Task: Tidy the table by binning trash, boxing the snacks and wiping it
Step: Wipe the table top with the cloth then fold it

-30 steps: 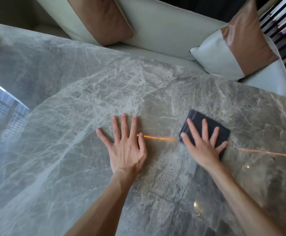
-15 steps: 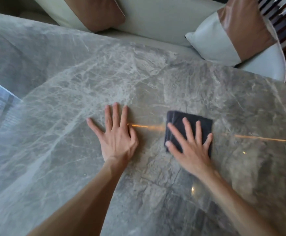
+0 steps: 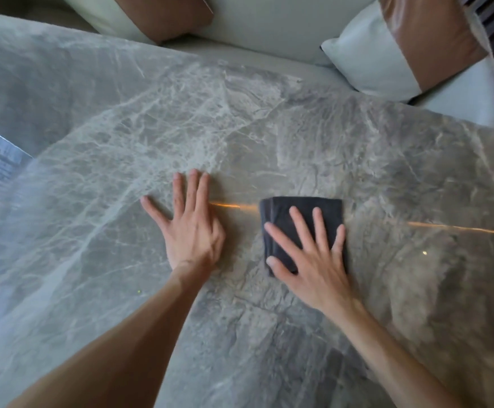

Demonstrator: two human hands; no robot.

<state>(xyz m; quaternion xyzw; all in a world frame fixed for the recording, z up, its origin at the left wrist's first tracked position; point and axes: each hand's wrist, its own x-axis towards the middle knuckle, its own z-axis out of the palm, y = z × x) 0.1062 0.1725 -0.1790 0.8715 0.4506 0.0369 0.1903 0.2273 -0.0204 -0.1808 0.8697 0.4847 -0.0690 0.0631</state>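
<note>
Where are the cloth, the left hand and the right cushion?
cloth (image 3: 304, 206): head view, bare top part above the fingers.
left hand (image 3: 194, 231): head view, back of the hand.
right cushion (image 3: 366, 57): head view, pale part.

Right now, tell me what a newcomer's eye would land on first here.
First, the dark folded cloth at centre right, pinned flat under the spread right hand on the grey marble table. Next, the left hand lying flat on the bare stone beside it. Beyond the far edge, a white and brown cushion sits at top right.
</note>
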